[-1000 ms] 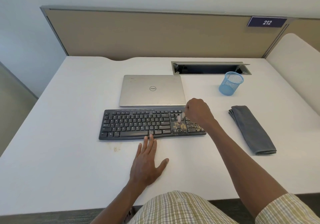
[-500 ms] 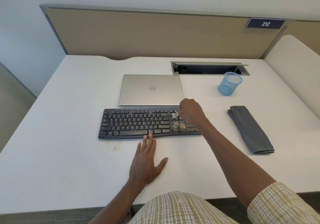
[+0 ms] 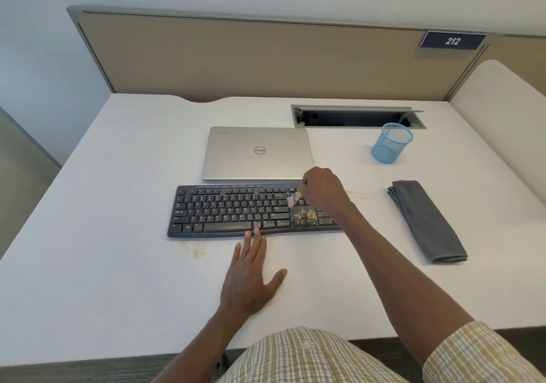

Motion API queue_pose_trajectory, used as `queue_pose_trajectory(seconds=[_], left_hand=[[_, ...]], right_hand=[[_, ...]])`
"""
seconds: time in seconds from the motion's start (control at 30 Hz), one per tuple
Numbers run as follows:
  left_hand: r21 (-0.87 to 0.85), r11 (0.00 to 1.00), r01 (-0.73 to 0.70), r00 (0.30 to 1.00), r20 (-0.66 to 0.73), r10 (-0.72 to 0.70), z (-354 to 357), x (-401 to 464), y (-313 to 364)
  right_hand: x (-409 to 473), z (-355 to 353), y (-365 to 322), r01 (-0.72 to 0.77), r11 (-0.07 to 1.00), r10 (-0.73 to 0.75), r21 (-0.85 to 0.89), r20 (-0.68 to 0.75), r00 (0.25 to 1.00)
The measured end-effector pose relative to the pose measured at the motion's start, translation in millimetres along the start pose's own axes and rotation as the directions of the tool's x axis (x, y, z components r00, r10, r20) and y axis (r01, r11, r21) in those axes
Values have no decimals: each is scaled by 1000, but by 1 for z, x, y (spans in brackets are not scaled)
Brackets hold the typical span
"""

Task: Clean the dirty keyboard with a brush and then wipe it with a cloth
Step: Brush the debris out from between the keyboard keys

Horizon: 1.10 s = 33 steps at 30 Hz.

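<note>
On the smooth white desk (image 3: 118, 205), the right hand (image 3: 322, 189) clenches a pale brush (image 3: 294, 199) over the crumb-strewn black plastic keyboard (image 3: 230, 211), the left hand (image 3: 251, 276) lying flat, fingertips (image 3: 257, 232) touching its front edge.

Matt black plastic keyboard (image 3: 236, 209), brushed-metal laptop (image 3: 257, 153), grey cloth (image 3: 427, 220)

The left hand (image 3: 249, 279) lies palm down with fingers straight and close together, thumb spread out to the side, its forearm running back toward the body. The right hand (image 3: 322, 189) is curled into a fist with knuckles up, a pale tip showing just below its curled fingers (image 3: 307, 186). The right arm reaches forward, bare to a rolled checked sleeve (image 3: 478, 356).
</note>
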<state>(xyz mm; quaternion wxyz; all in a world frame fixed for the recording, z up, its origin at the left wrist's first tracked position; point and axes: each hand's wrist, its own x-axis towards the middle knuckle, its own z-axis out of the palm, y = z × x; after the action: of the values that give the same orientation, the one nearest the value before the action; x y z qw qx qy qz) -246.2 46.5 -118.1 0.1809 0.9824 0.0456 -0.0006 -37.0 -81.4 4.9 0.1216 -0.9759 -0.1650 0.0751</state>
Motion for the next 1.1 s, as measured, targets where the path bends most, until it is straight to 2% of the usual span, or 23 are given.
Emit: queue_pose_trajectory(seconds=[0.07,0.23,0.33,0.47,0.63,0.73,0.9,1.1], left_hand=[[-8,1000,-2,1000,-1,2,-1,0,0],[1,1000,2,1000,-1,-2,-1,0,0],[10,1000,4,1000,10,-5,-1,0,0],[5,1000,3,1000,13,-3,-2,0,1],[10,1000,5,1000,13,-5,-2,0,1],[7,1000,7,1000,5,-7,-2,0,1],[3,1000,2,1000,16,-2,-2,0,1],[10,1000,4,1000,14,-4,-1,1,1]], right_hand=[[-1,3,4,-27,999,26,19,42,999],[-7,-15,23,-127,992,127,17,-19,992],[-2,-17,16,-111,992,114,52,-42,993],[-5,-2,10,-89,994,87,59,40,995],[-13,-18,27,-186,981,187,58,-20,982],[-9,-21,25,-176,980,184,91,-80,980],[-13,-4,18,-162,980,164,113,-12,986],[-13,-18,26,-199,979,204,45,-140,969]])
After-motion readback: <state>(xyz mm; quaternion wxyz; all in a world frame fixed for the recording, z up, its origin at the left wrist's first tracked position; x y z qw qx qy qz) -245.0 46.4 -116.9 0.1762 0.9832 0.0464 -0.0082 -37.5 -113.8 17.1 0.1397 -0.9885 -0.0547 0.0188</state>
